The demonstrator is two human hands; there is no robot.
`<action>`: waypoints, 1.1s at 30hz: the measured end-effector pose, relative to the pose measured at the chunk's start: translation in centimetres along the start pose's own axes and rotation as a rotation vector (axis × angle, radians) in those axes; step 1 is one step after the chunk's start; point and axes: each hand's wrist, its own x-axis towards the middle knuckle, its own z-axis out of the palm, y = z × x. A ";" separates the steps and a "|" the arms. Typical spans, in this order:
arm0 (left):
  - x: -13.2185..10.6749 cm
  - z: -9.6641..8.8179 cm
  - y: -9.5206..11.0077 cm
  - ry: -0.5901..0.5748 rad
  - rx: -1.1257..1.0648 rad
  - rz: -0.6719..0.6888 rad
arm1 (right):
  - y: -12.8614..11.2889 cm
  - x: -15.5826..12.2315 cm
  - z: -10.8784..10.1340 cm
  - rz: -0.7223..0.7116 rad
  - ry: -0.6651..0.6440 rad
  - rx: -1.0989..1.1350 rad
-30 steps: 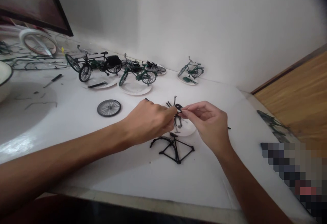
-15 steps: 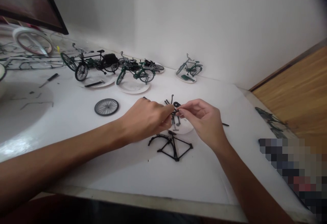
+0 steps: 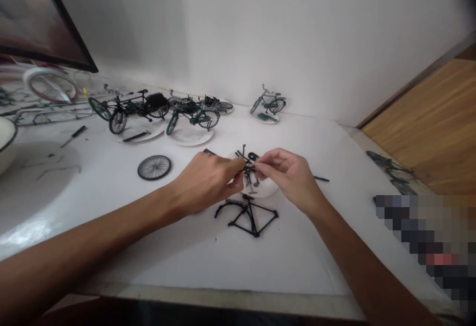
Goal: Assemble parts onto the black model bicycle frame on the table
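Observation:
My left hand (image 3: 217, 175) and my right hand (image 3: 286, 170) meet above a white paper plate (image 3: 266, 190). Between them, thumbs and fingers pinch a small thin black bicycle part (image 3: 250, 168), its exact kind too small to make out. Small black and grey model bicycle parts lie on the plate, partly hidden by the hands. Just in front of the plate, a black model bicycle frame (image 3: 266, 225) with saddle and rear mudguard lies flat on the white table. A loose spoked wheel (image 3: 154, 167) rests left of my left hand.
Along the wall stand a black model bicycle (image 3: 118, 120), a green one (image 3: 203, 118) and another green one (image 3: 268, 103), with paper plates by them. A small screwdriver (image 3: 78, 131) lies left, near a white bowl (image 3: 7, 135). A monitor (image 3: 44, 19) overhangs the upper left.
The camera view has tilted slightly up, so the background sits lower in the picture. Both hands remain pinched together over the plate, with only a small shift to the left.

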 end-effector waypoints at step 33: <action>0.7 0.1 -2.4 -0.085 -0.033 -0.127 | 1.7 1.6 -5.5 -0.172 0.235 -0.312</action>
